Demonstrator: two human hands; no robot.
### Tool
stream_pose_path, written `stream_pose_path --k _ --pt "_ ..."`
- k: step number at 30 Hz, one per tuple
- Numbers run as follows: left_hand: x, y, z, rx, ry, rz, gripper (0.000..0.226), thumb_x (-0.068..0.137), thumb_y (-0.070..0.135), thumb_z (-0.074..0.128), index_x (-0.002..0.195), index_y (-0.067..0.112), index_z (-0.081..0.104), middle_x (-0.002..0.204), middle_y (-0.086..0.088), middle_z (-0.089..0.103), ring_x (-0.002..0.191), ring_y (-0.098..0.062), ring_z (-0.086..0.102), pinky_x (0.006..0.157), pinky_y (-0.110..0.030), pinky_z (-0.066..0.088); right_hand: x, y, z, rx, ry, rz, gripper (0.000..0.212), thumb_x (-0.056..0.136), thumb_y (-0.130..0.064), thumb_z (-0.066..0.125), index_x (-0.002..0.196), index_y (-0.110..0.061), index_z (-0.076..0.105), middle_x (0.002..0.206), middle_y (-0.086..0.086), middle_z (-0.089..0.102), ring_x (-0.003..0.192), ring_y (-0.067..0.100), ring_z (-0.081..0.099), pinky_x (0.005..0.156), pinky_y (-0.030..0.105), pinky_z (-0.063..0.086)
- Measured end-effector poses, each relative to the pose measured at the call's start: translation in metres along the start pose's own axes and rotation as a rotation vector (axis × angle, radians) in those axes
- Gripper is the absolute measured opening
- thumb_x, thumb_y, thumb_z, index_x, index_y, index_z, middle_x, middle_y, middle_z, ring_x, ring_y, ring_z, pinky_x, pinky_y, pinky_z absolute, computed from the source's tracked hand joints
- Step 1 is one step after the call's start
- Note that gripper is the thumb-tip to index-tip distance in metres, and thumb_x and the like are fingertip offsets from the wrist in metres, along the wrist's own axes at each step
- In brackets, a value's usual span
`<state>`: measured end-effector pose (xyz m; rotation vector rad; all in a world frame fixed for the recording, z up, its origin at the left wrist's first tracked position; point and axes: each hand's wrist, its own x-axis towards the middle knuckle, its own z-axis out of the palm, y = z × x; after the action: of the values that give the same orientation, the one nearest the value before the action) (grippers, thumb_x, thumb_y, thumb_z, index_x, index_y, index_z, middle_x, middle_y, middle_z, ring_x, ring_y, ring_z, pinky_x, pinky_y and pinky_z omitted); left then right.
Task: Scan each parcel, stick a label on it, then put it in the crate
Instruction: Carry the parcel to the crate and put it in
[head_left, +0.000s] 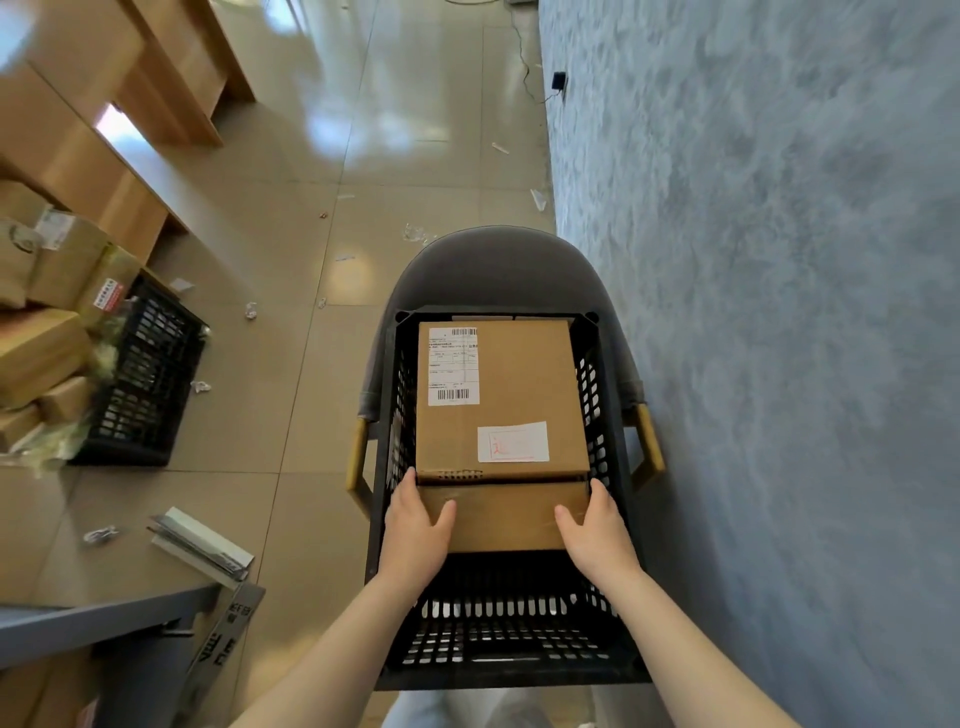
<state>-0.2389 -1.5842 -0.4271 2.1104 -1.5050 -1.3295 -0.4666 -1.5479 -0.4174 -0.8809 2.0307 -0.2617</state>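
Two hands are on the job right now; my left hand (415, 525) and right hand (597, 535) are each grasping an end of a plain cardboard parcel (504, 517), thumbs on top, lowering it into the black crate (519, 623) that's sitting on a grey chair (493, 270); so both grips are wrapped on the box, not released. One bigger parcel (498, 400) is already lying in the far half of the crate, wearing a shipping label (453, 366) and a small white sticker (513, 442), so I'm guessing that one is fully done. I can't see a label on the box I'm holding from this angle, could be on a hidden face. Plenty left I think; a second black crate (145, 374) on the floor to my left is sitting beside a heap of brown boxes (47, 332) waiting their turn. Scraps of backing paper (251, 310) are littering the tiles; a grey bench corner (104, 618) is poking in at lower left; nothing is really blocking the drop.
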Motion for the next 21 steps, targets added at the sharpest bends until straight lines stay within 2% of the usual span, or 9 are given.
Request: stream_pose_path --k 7,14,21 --pt "-0.026 0.006 -0.020 0.492 -0.005 0.339 0.070 0.098 0.042 0.049 0.157 0.016 0.019 0.162 -0.001 0.021 0.150 -0.020 0.016 0.124 -0.036 0.015 -0.044 0.002 -0.017 -0.210 0.038 -0.126 0.073 0.099 -0.032 0.051 0.157 -0.012 0.013 0.164 0.006 0.018 0.150 0.023 0.018 0.121 0.039 0.024" --pt "-0.044 0.016 -0.042 0.926 -0.150 0.703 0.065 0.099 0.038 0.041 0.157 0.020 0.018 0.164 -0.003 0.019 0.152 -0.024 0.012 0.123 -0.039 0.006 -0.112 0.012 -0.025 -0.367 0.187 -0.210 0.059 0.101 -0.031 0.046 0.153 -0.012 0.027 0.157 0.003 0.033 0.145 0.019 0.029 0.119 0.032 0.026" --pt "-0.081 0.038 -0.059 1.065 -0.273 1.113 0.056 0.100 0.036 0.039 0.154 0.025 0.027 0.160 0.002 0.028 0.150 -0.022 0.018 0.123 -0.042 0.010 -0.208 0.036 0.008 -0.340 0.383 -0.111 0.048 0.101 -0.029 0.045 0.147 -0.017 0.039 0.150 0.000 0.042 0.140 0.018 0.036 0.117 0.031 0.031"
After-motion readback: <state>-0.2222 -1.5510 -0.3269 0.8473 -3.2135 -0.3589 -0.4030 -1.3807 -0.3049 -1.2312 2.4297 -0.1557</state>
